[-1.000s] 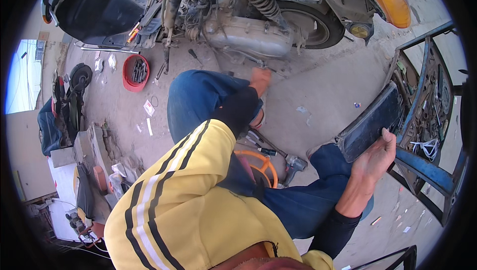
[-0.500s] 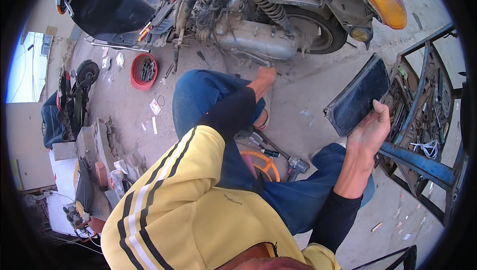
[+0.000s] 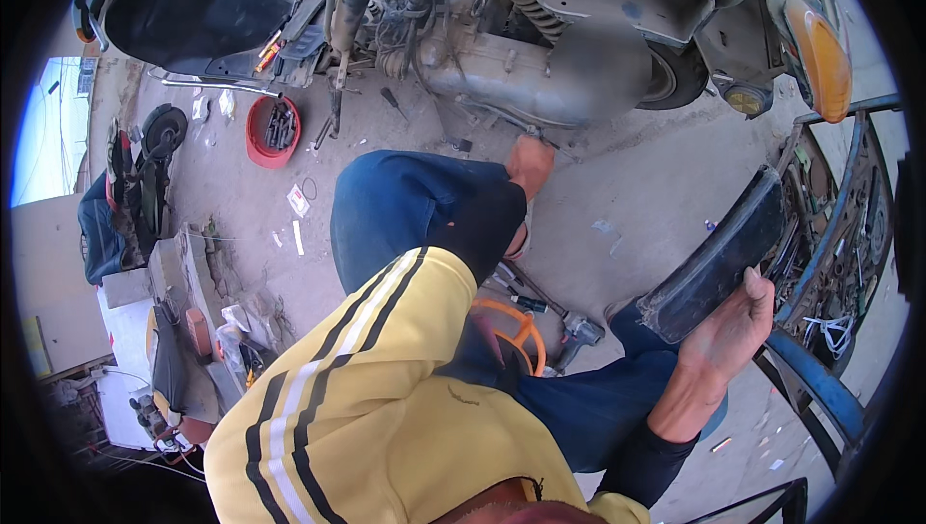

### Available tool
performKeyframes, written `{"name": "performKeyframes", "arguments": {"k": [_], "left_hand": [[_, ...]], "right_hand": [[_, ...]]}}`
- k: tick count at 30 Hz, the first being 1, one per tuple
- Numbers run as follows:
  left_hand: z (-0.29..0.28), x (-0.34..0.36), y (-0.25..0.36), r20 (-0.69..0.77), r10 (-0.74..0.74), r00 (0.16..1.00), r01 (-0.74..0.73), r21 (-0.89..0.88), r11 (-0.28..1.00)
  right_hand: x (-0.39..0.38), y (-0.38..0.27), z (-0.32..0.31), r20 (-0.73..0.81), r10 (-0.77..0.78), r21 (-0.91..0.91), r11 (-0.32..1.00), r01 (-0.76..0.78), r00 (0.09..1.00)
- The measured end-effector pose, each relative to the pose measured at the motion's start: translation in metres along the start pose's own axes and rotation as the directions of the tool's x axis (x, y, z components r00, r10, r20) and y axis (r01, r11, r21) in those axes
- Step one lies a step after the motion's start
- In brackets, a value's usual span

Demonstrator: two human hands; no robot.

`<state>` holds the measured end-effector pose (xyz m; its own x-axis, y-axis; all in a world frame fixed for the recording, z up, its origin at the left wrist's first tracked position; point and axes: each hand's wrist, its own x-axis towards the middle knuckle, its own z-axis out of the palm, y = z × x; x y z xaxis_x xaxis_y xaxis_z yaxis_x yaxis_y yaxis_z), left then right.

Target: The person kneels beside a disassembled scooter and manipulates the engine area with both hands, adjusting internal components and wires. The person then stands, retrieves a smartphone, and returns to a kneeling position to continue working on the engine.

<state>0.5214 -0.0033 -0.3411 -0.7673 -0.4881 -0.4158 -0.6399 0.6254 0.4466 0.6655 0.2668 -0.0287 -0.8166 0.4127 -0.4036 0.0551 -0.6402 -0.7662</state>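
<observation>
My right hand (image 3: pixel 725 329) holds a long, slightly curved black panel (image 3: pixel 712 259) with scuffed edges, its thumb on the near face and the palm under the lower edge. The panel is tilted above my right knee. My left hand (image 3: pixel 531 165) is closed at the free end of a metal lever (image 3: pixel 497 114) under the scooter's engine casing (image 3: pixel 502 75). What its fingers enclose is hidden; a thin metal tip shows just right of the fist. The dusty scooter (image 3: pixel 444 32) stands across the far side, with engine and shock absorber exposed.
A grey power tool (image 3: pixel 579 336) and an orange spoked ring (image 3: pixel 521 331) lie between my legs. A red bowl-shaped container (image 3: pixel 270 152) with dark metal pieces stands at left, near a screwdriver (image 3: pixel 393 102). On the right, a blue metal frame (image 3: pixel 820 384) carries several tools.
My right hand and the black panel have come lower and nearer to my right knee, and the panel shows a narrower face. The left hand stays by the lever. The whole view has shifted slightly.
</observation>
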Motion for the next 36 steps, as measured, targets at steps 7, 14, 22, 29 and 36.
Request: {"name": "performKeyframes", "arguments": {"k": [7,14,22,29,36], "left_hand": [[0.019,0.041,-0.047,0.027,0.013,1.0,-0.013,-0.007,1.0],[-0.024,-0.002,-0.001,0.103,0.09,0.991,-0.08,-0.105,0.991],[0.005,0.06,-0.034,0.189,0.197,0.962,-0.2,-0.002,0.98],[-0.03,-0.019,-0.002,0.073,0.015,0.997,0.006,-0.278,0.96],[-0.074,-0.086,0.002,0.472,0.02,0.882,-0.02,-0.006,1.0]], "right_hand": [[0.013,0.006,-0.021,-0.033,-0.042,-0.032,0.999,0.041,0.999],[0.0,-0.008,-0.036,-0.072,-0.051,0.02,0.998,0.052,0.996],[0.01,-0.009,-0.036,-0.01,-0.017,0.118,0.993,0.019,1.0],[0.008,-0.006,-0.034,0.013,-0.042,0.069,0.997,0.041,0.999],[0.017,0.0,-0.007,0.009,-0.011,0.078,0.997,0.01,1.0]]}}
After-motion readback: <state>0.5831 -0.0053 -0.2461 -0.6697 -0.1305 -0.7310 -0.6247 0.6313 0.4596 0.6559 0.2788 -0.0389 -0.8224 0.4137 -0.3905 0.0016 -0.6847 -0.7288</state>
